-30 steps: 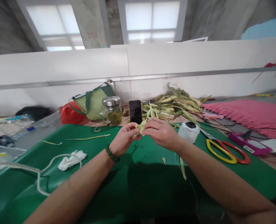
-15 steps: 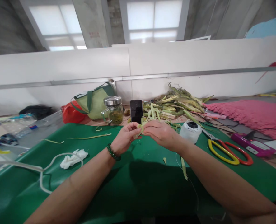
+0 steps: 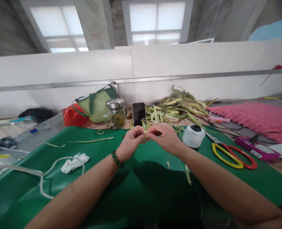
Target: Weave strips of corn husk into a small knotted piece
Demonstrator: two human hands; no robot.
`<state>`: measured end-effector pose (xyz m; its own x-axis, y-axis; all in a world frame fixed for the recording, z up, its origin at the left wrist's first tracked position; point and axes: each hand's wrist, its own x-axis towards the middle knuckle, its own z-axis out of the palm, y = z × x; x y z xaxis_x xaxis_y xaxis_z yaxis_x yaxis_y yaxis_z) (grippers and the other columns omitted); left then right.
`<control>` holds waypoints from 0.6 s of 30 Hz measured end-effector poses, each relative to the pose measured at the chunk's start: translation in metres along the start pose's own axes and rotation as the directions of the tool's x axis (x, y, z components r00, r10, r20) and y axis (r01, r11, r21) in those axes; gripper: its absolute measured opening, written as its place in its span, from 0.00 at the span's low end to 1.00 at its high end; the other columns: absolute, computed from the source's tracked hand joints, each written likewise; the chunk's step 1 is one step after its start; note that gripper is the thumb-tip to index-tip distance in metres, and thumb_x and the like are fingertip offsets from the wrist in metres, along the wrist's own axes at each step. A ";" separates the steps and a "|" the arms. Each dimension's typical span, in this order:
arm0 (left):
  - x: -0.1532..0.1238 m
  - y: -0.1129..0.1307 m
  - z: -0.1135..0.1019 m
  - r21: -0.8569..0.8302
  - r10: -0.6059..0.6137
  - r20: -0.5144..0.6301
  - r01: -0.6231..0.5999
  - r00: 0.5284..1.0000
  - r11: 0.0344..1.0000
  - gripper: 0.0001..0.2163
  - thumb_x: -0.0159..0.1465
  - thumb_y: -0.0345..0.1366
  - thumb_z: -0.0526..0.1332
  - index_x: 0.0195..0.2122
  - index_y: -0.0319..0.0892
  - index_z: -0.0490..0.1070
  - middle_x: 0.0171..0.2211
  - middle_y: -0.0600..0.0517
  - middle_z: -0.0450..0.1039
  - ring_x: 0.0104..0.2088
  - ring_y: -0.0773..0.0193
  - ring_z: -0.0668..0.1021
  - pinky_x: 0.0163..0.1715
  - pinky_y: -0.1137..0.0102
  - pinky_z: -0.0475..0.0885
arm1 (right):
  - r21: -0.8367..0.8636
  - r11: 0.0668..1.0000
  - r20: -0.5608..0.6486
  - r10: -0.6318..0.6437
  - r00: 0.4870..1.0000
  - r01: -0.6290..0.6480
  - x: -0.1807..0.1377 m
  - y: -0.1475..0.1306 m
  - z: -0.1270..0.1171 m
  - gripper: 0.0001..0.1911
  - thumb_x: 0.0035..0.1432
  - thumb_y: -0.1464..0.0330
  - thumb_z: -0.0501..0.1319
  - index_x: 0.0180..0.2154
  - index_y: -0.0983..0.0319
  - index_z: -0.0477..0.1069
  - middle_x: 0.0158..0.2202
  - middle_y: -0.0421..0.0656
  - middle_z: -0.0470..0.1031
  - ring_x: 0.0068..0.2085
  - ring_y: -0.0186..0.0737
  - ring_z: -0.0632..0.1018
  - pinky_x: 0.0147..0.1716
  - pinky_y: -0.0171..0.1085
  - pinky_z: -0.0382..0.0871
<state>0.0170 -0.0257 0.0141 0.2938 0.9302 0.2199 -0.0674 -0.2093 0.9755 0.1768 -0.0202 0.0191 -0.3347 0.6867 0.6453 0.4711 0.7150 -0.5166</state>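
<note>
Above the green cloth, my left hand and my right hand meet fingertip to fingertip. Both pinch a small bundle of pale green husk strips, whose loose ends stick up between the hands. A green bead bracelet circles my left wrist. A thin white thread hangs from below my right hand toward the table edge. The white thread spool stands just right of my right hand.
A heap of corn husks lies behind the hands, beside an upright black phone and a lidded glass jar. Yellow-and-red scissors lie at the right. A crumpled white tissue and a white cord lie at the left.
Both hands have drawn closer together and tightened their pinch on the husk strips; the strips now stand more upright. Nothing else on the table has moved.
</note>
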 end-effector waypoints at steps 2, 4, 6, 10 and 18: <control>-0.001 -0.001 0.001 -0.006 0.044 -0.009 -0.044 0.999 0.999 0.12 0.52 0.40 0.67 0.27 0.40 0.65 0.24 0.56 0.69 0.28 0.68 0.75 0.28 0.74 0.68 | 0.054 0.996 -0.022 0.070 0.997 -0.068 0.000 -0.002 0.001 0.06 0.52 0.73 0.61 0.24 0.61 0.72 0.25 0.39 0.74 0.26 0.32 0.72 0.25 0.32 0.62; -0.001 -0.002 0.002 -0.022 0.086 -0.005 -0.086 0.996 0.996 0.12 0.52 0.40 0.67 0.28 0.41 0.64 0.23 0.56 0.68 0.28 0.68 0.75 0.29 0.74 0.68 | 0.069 0.995 -0.039 0.074 0.996 -0.071 0.000 -0.002 0.001 0.06 0.51 0.74 0.60 0.24 0.61 0.72 0.24 0.39 0.75 0.27 0.33 0.73 0.26 0.32 0.63; 0.000 -0.004 0.002 -0.036 0.113 0.014 -0.113 0.993 0.993 0.13 0.52 0.41 0.67 0.28 0.41 0.64 0.24 0.56 0.68 0.28 0.69 0.74 0.31 0.72 0.69 | 0.050 0.998 -0.046 0.038 0.998 -0.036 0.000 -0.002 0.001 0.07 0.51 0.75 0.60 0.24 0.61 0.72 0.25 0.39 0.75 0.29 0.34 0.74 0.28 0.33 0.64; 0.000 -0.005 0.003 -0.023 0.126 0.039 -0.125 0.991 0.992 0.13 0.53 0.42 0.66 0.29 0.41 0.64 0.24 0.56 0.68 0.28 0.69 0.73 0.33 0.71 0.70 | -0.024 1.000 -0.047 0.013 0.999 -0.014 -0.001 -0.002 0.001 0.08 0.51 0.76 0.58 0.25 0.61 0.72 0.27 0.40 0.75 0.30 0.34 0.73 0.29 0.33 0.64; 0.000 0.000 -0.001 0.087 0.142 0.105 -0.151 0.984 0.985 0.11 0.54 0.40 0.64 0.27 0.41 0.62 0.23 0.56 0.66 0.27 0.68 0.74 0.27 0.75 0.67 | -0.180 0.945 -0.053 -0.287 0.957 0.273 0.001 0.004 -0.005 0.06 0.51 0.75 0.59 0.24 0.62 0.69 0.40 0.46 0.75 0.45 0.45 0.72 0.46 0.44 0.64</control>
<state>0.0155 -0.0256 0.0138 0.3802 0.8541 0.3549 -0.0274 -0.3731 0.9274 0.1825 -0.0180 0.0205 -0.4115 0.4449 0.7954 0.5008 0.8396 -0.2105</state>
